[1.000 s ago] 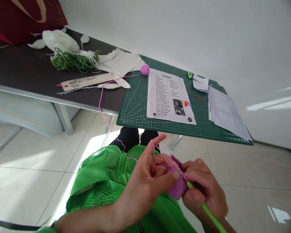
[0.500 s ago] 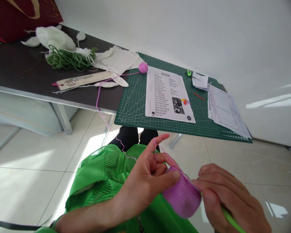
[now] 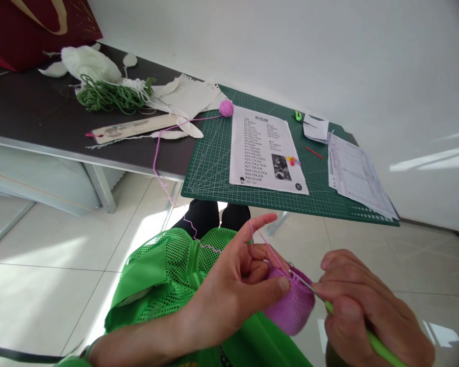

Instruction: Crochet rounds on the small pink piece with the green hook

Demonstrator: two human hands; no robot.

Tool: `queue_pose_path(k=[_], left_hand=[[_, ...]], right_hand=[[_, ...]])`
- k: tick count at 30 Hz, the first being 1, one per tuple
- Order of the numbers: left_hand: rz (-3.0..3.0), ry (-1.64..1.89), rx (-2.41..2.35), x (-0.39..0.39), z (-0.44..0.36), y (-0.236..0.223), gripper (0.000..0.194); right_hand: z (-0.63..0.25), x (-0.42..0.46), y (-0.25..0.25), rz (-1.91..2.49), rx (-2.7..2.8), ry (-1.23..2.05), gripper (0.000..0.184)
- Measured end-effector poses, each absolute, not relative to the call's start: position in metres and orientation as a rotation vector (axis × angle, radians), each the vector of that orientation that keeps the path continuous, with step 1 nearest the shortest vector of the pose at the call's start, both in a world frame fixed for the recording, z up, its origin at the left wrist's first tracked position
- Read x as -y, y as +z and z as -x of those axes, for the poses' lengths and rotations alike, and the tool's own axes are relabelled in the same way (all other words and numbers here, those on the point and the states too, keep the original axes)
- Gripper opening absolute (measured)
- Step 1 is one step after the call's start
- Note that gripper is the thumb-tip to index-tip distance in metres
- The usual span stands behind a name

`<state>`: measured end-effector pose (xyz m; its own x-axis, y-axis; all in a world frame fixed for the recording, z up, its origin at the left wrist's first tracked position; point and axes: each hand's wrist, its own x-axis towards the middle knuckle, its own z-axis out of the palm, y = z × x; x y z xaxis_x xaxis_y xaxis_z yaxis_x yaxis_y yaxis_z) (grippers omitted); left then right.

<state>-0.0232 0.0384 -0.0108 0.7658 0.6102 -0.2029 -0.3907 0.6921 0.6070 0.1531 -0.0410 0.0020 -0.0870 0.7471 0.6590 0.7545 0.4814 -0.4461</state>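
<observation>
A cup-shaped piece of pink crochet [image 3: 292, 308] hangs over my lap, its rim pinched between the thumb and fingers of my left hand [image 3: 248, 275]. Pink yarn [image 3: 270, 247] runs from the rim over my raised left index finger. My right hand [image 3: 363, 300] is closed around a crochet hook [image 3: 380, 349] with a green handle. The hook's metal shaft reaches the rim of the crochet, close to my left thumb; its very tip is hard to make out. From the pink yarn ball [image 3: 226, 108] on the table, a strand trails down across my lap.
A green cutting mat [image 3: 214, 178] carries a printed pattern sheet [image 3: 248, 153], coloured clips [image 3: 291, 161], a red stick [image 3: 313, 152] and stacked papers [image 3: 361, 178]. Leftward lie green yarn [image 3: 107, 96], a ruler [image 3: 137, 127], white pieces [image 3: 170, 134] and a dark red bag [image 3: 42, 30].
Both hands and the crochet have shifted slightly right. The crochet has tilted so its opening shows more, and more of the hook's shaft is visible as my right hand has turned.
</observation>
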Motion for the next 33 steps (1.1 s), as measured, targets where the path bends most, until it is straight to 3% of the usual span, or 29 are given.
queue_pose_path(k=[5,10,22,33], left_hand=[[-0.579,0.542,-0.427,-0.038,0.026,-0.015,0.076],[-0.600,0.525,-0.397,-0.038,0.025,-0.019,0.080],[-0.577,0.656,-0.580,-0.030,0.018,-0.012,0.099],[-0.521,0.640,-0.544,-0.032,0.017,-0.007,0.107]], right_hand=[[-0.147,0.039,-0.006,1.302,1.664,0.113,0.013],[-0.135,0.040,-0.011,1.358,1.540,0.359,0.021],[-0.120,0.034,-0.025,1.421,1.436,0.065,0.030],[-0.113,0.020,-0.022,1.287,1.356,0.136,0.035]])
